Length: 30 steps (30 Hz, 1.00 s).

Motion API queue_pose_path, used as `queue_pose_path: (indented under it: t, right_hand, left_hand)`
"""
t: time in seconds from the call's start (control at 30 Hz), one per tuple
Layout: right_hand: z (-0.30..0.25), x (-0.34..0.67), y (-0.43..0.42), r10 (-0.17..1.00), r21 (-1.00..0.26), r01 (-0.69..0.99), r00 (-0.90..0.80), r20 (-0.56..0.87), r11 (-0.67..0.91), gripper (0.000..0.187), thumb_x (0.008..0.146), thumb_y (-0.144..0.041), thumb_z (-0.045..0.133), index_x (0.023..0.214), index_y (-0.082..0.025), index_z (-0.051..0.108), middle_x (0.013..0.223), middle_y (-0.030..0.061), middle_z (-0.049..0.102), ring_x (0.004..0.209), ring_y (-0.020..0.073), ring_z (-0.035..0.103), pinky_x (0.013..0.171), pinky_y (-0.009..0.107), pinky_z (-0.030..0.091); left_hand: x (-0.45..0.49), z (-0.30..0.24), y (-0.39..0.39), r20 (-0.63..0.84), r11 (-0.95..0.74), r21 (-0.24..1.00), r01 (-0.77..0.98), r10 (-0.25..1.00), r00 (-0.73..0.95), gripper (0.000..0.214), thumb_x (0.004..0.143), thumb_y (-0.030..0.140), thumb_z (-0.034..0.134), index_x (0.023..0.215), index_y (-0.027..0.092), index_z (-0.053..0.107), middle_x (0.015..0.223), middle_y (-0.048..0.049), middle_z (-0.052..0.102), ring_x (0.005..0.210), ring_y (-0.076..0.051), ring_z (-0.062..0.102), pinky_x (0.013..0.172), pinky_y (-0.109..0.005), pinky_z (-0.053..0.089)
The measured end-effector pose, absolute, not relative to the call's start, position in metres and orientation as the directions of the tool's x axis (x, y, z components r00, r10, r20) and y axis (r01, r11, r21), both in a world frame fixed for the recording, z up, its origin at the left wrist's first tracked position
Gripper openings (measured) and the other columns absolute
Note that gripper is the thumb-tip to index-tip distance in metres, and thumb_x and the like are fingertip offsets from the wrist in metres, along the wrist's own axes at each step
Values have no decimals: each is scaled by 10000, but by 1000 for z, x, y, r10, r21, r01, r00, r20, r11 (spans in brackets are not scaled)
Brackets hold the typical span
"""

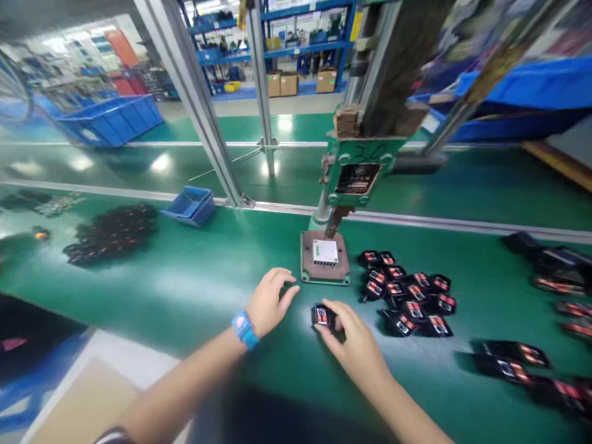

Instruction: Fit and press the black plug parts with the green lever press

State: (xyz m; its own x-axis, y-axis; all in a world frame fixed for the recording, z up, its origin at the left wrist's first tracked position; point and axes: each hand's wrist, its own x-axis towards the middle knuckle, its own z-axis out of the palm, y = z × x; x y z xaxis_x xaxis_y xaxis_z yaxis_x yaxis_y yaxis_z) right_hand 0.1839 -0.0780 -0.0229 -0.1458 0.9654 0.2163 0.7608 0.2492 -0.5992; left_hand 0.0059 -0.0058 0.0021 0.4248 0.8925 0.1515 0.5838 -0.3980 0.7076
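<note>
Black part with a red label lies on the green belt, just in front of the press plate. Our right hand grips it between thumb and fingers. Our left hand, fingers loosely spread and holding nothing, rests left of the plate. A white block sits on the plate, and a pile of like parts lies to its right.

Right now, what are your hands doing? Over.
Left hand open, beside press fixture. Right hand fingers around black part on belt. Parts pile to the right, untouched.
</note>
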Motion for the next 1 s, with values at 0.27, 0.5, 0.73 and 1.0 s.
queue_pose_path:
  t: [0.27, 0.5, 0.73, 1.0]
  right_hand:
    - [-4, 205, -111, 930, -500, 834, -38, 365, 231, 397, 782, -224, 539, 1161, -201, 424, 1155, 74, 456, 1039, 176, 461, 883, 340, 433]
    - [-6, 257, -127, 751, -571, 771, 548, 368, -282, 416, 653, -487, 635, 767, -160, 404, 929, 75, 517, 743, 151, 489, 639, 298, 431]
    - [-19, 240, -112, 892, -630, 761, 382, 242, -155, 336, 730, -414, 567, 856, -183, 357, 1016, 78, 543, 864, 186, 537, 692, 317, 457]
    - [31, 217, -97, 970, -768, 605, -224, 92, 212, 238, 818, -174, 404, 1043, -214, 340, 1255, 71, 401, 1197, 147, 350, 968, 365, 371]
  left_hand:
    - [9, -1, -29, 153, -512, 668, 539, 804, 574, 484, 739, 278, 579, 1181, 224, 388, 1076, -52, 581, 997, -172, 539, 878, -349, 452]
    - [-100, 2, 2, 478, -301, 351, 887, 872, 106, 562, 702, 368, 604, 1183, 151, 414, 1214, -141, 472, 1161, -303, 403, 974, -493, 329]
    - [-56, 17, -19, 511, -454, 346, 821, 825, 241, 411, 712, 286, 613, 1091, 191, 483, 1125, -106, 513, 1121, -273, 424, 950, -472, 347]
    - [-7, 17, -16, -53, -463, 763, 451, 650, 758, 690, 656, 441, 643, 1254, 217, 379, 1144, -90, 495, 1028, -192, 490, 905, -331, 422]
